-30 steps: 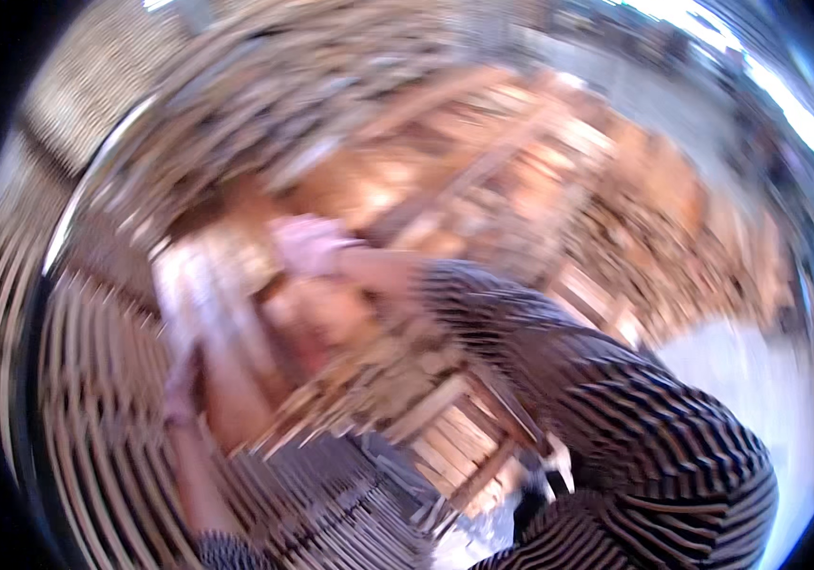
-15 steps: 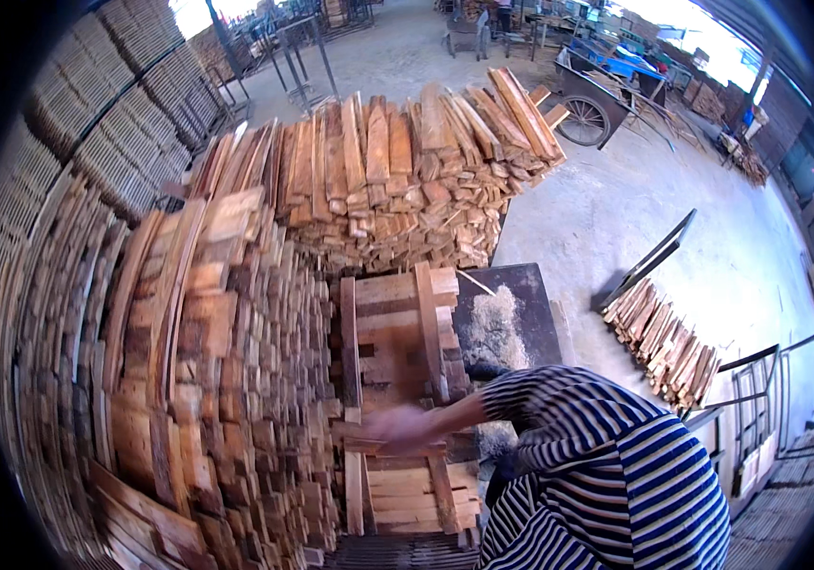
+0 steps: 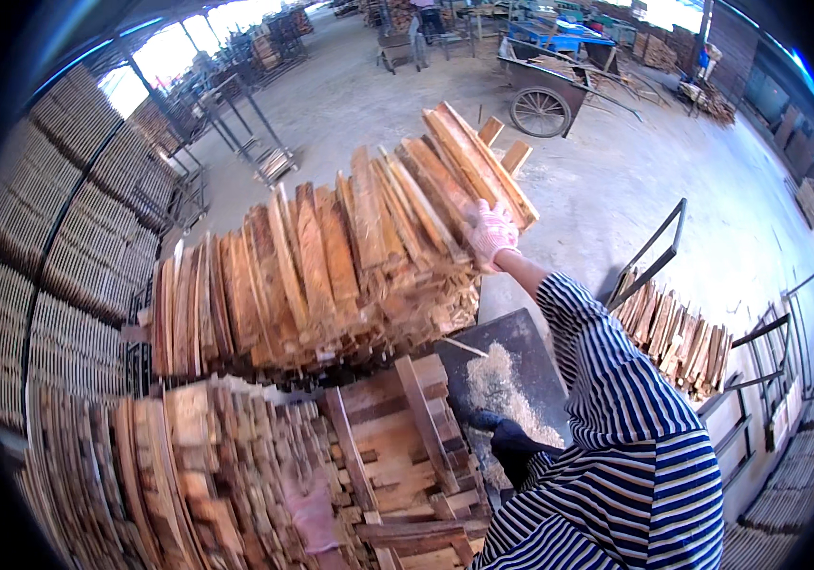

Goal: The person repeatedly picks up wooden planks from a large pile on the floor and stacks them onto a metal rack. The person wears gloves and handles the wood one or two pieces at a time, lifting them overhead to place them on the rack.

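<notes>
Picking step, it seems: right hand (image 3: 490, 231), one o'clock, curls around a slab (image 3: 469, 157) atop the pile (image 3: 331, 275). Left hand (image 3: 312, 511), six o'clock, rests on the stack (image 3: 236, 456), grip unclear. Freeing the slab calls for a firm pull.

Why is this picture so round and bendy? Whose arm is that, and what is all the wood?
The camera sits on a person's head and looks down, so you see that person's own arms. Its very wide lens bends straight edges. The right hand, in a pale glove with a striped sleeve behind it, touches the top ends of the leaning wooden slats. The left hand, also gloved, rests low on a nearer wood stack. I cannot tell if either hand grips. Sawdust lies nearby, and a cart stands far behind.
</notes>
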Demonstrator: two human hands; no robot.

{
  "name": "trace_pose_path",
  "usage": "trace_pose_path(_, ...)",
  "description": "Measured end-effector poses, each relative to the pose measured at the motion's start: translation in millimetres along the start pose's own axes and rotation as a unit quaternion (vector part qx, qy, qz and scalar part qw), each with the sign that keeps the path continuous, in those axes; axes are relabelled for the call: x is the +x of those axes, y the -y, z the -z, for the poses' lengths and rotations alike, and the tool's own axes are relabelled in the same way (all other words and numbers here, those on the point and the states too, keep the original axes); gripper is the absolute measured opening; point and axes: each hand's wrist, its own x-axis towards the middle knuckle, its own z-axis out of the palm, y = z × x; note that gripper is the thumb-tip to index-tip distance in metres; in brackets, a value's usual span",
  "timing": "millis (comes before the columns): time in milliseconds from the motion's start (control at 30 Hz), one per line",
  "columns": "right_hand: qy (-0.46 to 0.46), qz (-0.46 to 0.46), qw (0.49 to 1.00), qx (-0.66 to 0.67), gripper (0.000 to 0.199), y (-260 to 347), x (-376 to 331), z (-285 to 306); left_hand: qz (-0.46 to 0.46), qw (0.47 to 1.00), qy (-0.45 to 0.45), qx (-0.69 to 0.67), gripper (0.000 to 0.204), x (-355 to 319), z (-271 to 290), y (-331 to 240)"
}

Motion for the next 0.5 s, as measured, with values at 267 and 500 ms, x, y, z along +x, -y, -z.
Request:
trace_pose_path(267,0.188,-0.027,0.978,0.08,0.069,-5.2,108.1,-19.1,-0.107,0.942,0.297,-0.116,0.062,107.1,-281.3,-187.1)
trace_pose_path(500,0.228,0.025,0.876,0.425,0.071,-51.0,110.7,43.7,-0.106,0.948,0.279,0.11,0.071,168.1,-422.5,-314.2)
